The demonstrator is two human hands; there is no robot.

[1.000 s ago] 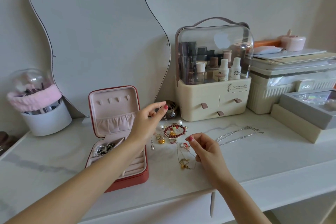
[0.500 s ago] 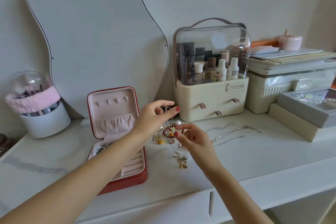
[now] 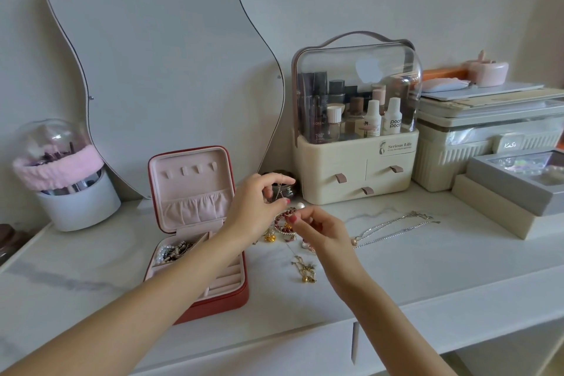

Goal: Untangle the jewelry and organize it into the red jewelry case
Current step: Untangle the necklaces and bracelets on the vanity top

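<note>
While your left hand (image 3: pixel 256 207) and right hand (image 3: pixel 317 230) both pinch a thin chain (image 3: pixel 278 192), the cosmetics organizer (image 3: pixel 355 174) and dark jar (image 3: pixel 288 188) crowd just behind the beaded bracelet (image 3: pixel 282 220), beside the open red jewelry case (image 3: pixel 198 238).

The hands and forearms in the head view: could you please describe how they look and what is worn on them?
Both forearms are bare, with no sleeves, watch or bracelet in view. The left hand and the right hand have red-painted fingernails. No rings are clearly visible.
</note>
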